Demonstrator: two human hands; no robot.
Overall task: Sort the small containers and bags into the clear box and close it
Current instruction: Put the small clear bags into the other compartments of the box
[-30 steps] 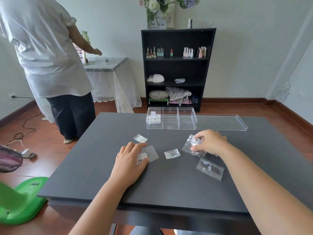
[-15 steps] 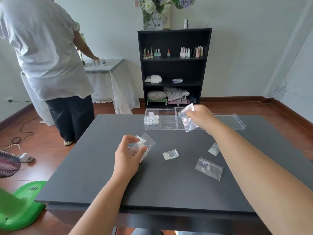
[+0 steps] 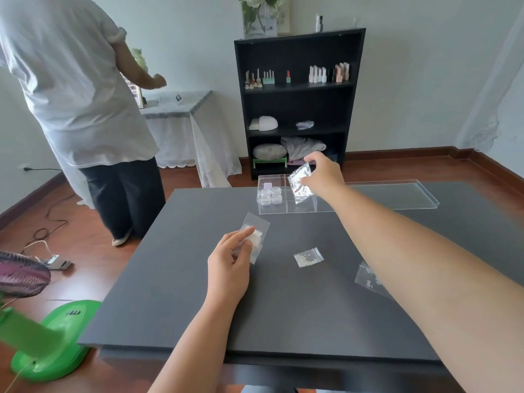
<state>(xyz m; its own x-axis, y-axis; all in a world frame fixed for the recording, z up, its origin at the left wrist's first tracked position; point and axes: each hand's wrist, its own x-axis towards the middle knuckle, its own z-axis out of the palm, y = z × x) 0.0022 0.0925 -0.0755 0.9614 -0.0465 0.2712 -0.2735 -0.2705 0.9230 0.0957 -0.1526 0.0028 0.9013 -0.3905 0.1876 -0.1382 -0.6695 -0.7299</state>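
Over clear box [image 3: 286, 209] rim, right hand [image 3: 323, 175] pinching bag [image 3: 300, 181], table edge well apart

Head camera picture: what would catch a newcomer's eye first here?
The right hand stretched out over the clear box at the far side of the dark table, dangling a crinkled clear bag above its compartments. Nearer, the left hand pinches another small bag, and one more bag lies loose on the table between the arms.

The right forearm [image 3: 411, 251] covers part of a bag [image 3: 368, 280] at four o'clock; bag contents are too small to identify.
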